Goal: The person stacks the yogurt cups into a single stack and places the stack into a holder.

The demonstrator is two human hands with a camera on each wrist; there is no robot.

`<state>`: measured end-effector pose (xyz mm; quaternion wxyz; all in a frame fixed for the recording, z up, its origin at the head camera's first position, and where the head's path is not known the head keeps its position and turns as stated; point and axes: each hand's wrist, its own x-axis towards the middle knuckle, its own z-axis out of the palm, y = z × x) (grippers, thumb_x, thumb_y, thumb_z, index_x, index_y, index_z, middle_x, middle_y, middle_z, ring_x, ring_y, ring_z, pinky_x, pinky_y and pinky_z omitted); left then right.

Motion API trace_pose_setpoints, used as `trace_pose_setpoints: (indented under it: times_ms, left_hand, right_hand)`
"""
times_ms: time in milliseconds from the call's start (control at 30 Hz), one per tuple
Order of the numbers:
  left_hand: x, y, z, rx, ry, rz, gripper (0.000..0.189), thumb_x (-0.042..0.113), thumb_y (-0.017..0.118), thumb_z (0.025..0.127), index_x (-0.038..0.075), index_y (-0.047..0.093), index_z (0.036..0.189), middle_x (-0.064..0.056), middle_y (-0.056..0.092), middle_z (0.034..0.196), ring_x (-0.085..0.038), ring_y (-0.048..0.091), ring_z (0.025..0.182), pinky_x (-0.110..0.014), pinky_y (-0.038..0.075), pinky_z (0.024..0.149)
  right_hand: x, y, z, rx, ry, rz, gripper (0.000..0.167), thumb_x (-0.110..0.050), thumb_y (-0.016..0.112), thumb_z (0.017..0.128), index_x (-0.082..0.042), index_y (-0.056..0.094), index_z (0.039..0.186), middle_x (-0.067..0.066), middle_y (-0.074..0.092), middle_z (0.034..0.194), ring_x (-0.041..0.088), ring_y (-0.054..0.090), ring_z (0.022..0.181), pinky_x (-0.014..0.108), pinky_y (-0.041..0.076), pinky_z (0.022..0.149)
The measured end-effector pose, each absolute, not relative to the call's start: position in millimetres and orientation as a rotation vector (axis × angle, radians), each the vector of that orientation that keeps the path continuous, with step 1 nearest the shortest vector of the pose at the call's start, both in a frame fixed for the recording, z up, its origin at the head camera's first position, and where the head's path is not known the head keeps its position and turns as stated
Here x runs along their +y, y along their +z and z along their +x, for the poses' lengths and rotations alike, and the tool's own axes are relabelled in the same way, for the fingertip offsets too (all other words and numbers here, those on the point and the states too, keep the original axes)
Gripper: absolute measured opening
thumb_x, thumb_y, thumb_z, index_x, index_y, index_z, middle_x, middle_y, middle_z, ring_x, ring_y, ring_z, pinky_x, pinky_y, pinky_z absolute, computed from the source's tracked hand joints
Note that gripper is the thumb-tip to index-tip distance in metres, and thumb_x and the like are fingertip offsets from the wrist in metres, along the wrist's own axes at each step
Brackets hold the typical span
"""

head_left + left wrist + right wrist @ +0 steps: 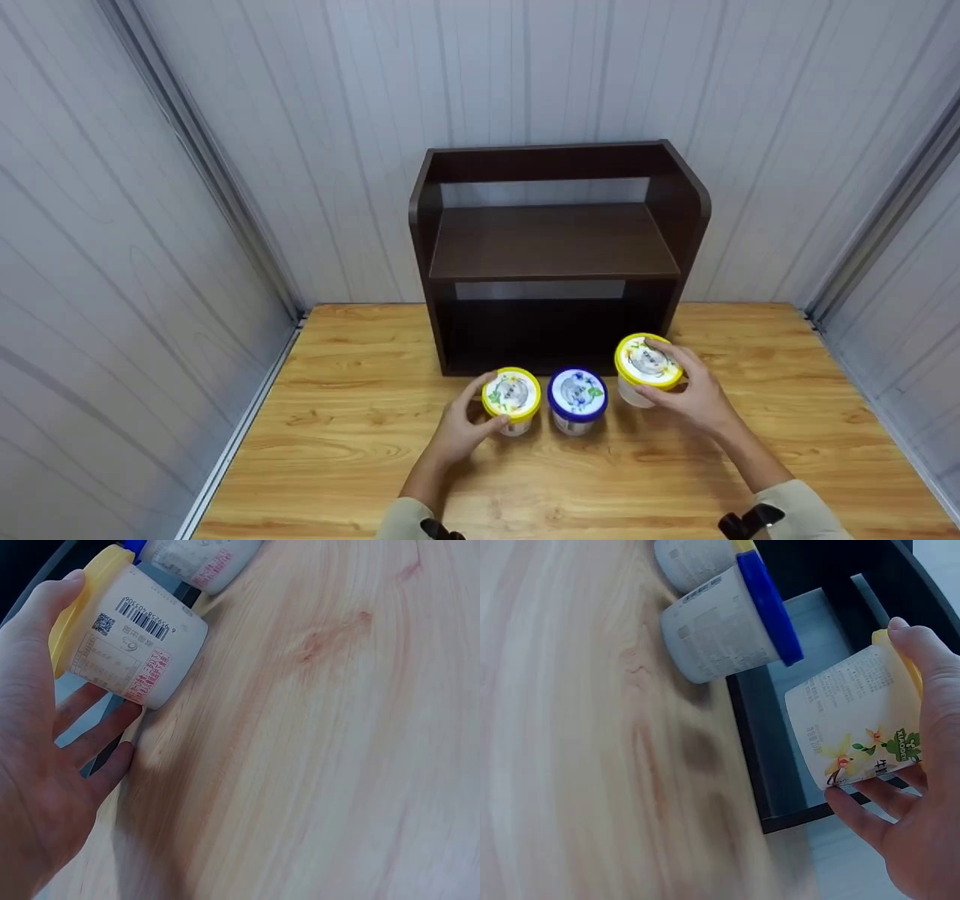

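Three white tubs with printed lids are near the front of a dark brown shelf unit. My left hand [457, 429] grips the left tub [511, 394] by its yellow lid, thumb at the near side and fingers round the far side. In the left wrist view the barcode side of this yellow-lidded tub [139, 637] shows. My right hand [703, 394] holds another yellow-lidded tub [648, 361], raised off the table, with flowers printed on its side [855, 716]. Between them a blue-lidded tub [577, 394] stands upright, touched by neither hand.
The dark brown two-level shelf unit [555, 240] stands on the wooden table [360, 420], just beyond the tubs. Behind it rises a pale panelled wall [525, 75], with side walls at left and right.
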<state>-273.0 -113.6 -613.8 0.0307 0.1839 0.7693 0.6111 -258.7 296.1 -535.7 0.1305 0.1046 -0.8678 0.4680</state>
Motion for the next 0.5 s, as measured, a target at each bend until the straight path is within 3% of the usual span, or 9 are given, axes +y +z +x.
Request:
trace_pose_setpoints:
  times_ms: [167, 500]
  left_hand:
    - [-113.4, -613.4, -272.0, 2.377, 1.873, 0.567, 0.079, 0.017, 0.085, 0.102, 0.007, 0.046, 0.171, -0.025, 0.056, 0.165, -0.042, 0.066, 0.143, -0.047, 0.056, 0.121]
    - [-114.3, -609.5, -272.5, 2.409, 1.81, 0.556, 0.08, 0.018, 0.086, 0.101, 0.01, 0.047, 0.17, -0.026, 0.06, 0.161, -0.038, 0.07, 0.132, -0.043, 0.06, 0.111]
  right_hand:
    - [291.1, -523.3, -259.7, -2.499, 1.446, 0.351, 0.074, -0.008, 0.095, 0.089, -0.01, 0.065, 0.157, 0.019, 0.065, 0.145, -0.002, 0.055, 0.123, 0.012, 0.055, 0.093]
    - [271.7, -513.0, -262.8, -2.511, 1.438, 0.4, 0.074, -0.011, 0.095, 0.09, -0.011, 0.065, 0.157, 0.019, 0.065, 0.141, 0.007, 0.057, 0.123, 0.013, 0.058, 0.091]
